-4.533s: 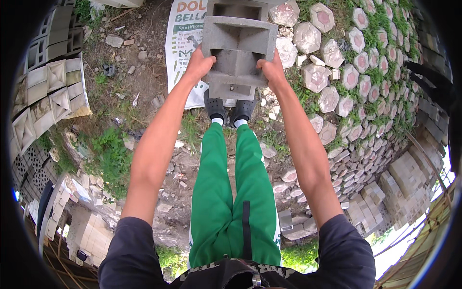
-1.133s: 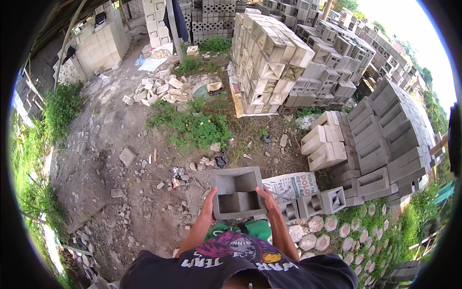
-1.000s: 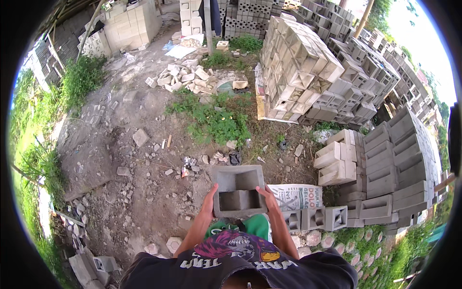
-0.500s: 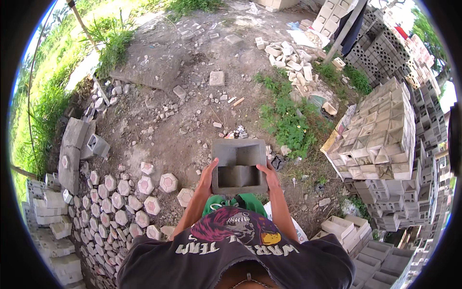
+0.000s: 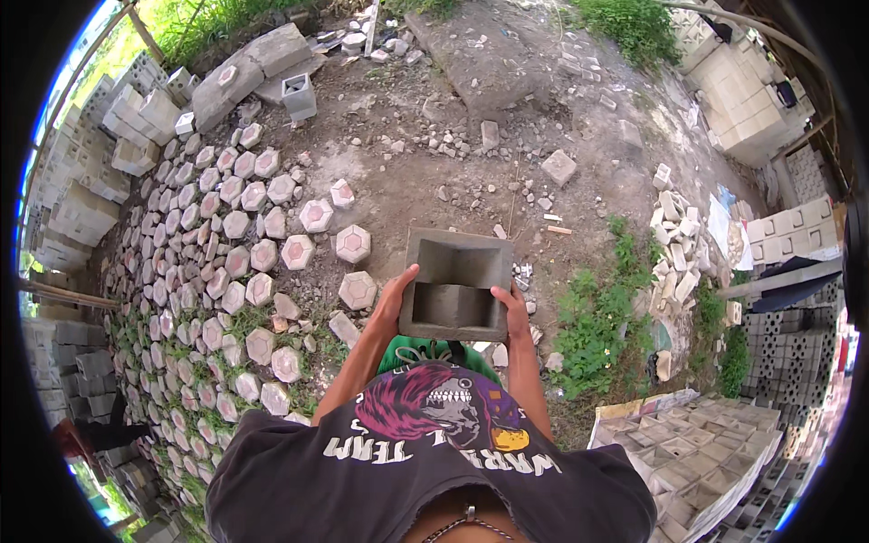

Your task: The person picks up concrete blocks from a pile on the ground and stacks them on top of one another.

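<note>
A grey hollow concrete block (image 5: 457, 294) is held in front of my body, its two square cavities facing up toward me. My left hand (image 5: 396, 297) grips its left side, the thumb up on the rim. On the opposite side my right hand (image 5: 513, 312) grips the block, thumb likewise on top. The undersides of both hands' fingers are partly hidden by the block. Below it, green shorts (image 5: 398, 351) show at my waist.
Hexagonal pavers (image 5: 262, 253) cover the ground on the left. Stacked blocks stand at far left (image 5: 81, 213) and lower right (image 5: 692, 448). A leafy plant (image 5: 597, 335) and a pile of broken pieces (image 5: 677, 249) lie to the right. A single hollow block (image 5: 299, 97) sits upper left.
My view has turned to the left, bringing more pavers and the left stacks into sight. Both hands still hold the block at waist height, now slightly tilted in the picture.
</note>
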The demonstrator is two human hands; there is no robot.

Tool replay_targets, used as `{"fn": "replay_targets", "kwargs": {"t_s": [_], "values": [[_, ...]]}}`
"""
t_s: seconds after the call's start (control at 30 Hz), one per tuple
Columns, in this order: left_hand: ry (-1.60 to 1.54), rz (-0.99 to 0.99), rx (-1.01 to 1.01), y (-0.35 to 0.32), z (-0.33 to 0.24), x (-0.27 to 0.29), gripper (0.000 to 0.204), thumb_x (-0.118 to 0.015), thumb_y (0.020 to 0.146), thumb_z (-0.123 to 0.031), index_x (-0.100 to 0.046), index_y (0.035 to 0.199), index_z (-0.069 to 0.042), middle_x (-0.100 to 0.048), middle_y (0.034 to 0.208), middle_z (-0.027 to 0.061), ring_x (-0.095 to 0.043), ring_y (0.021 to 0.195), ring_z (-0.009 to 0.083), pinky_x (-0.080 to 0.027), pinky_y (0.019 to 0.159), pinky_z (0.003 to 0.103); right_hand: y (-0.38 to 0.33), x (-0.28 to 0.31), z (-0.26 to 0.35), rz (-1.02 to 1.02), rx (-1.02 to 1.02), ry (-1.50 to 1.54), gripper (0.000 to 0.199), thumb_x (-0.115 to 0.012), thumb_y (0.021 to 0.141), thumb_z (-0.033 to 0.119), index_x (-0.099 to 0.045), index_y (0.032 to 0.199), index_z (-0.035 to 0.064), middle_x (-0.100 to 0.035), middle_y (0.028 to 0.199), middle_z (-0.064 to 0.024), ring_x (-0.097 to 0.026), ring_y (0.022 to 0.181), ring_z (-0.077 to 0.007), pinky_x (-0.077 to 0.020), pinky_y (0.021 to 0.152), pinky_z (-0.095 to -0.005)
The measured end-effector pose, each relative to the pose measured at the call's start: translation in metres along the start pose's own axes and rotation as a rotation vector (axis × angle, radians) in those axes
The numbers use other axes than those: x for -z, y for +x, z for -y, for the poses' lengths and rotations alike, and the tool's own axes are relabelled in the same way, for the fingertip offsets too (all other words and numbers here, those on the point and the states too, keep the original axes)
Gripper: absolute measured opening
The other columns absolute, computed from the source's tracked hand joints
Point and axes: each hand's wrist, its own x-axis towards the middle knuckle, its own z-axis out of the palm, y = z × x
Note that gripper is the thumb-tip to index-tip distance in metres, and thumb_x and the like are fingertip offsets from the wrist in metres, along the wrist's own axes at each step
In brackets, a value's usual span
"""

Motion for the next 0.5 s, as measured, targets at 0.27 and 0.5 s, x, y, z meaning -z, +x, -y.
{"fn": "replay_targets", "kwargs": {"t_s": [0.27,0.5], "values": [[-0.051,-0.041,-0.148,0.062,-0.053,0.058,0.057,-0.056,0.092,-0.044,-0.054,0.126,0.001,-0.064,0.115,0.0134,-0.065,0.097,0.0224,-0.052,0.087,0.037,0.122,-0.058,-0.012,0.175,0.028,-0.123,0.073,-0.068,0.079,0.019,-0.037,0.141,-0.0031,-0.054,0.128,-0.0142,-0.054,0.115,-0.0239,-0.0428,0.097,-0.0307],[-0.116,-0.092,-0.204,0.113,-0.131,0.092,0.059,-0.06,0.089,-0.045,-0.057,0.119,0.006,-0.067,0.102,0.0151,-0.068,0.084,0.0211,-0.057,0.074,0.035,0.216,-0.133,-0.006,0.242,-0.027,-0.11,0.06,-0.064,0.079,0.016,-0.046,0.134,0.0012,-0.058,0.119,-0.0113,-0.057,0.107,-0.021,-0.0458,0.092,-0.032]]}}
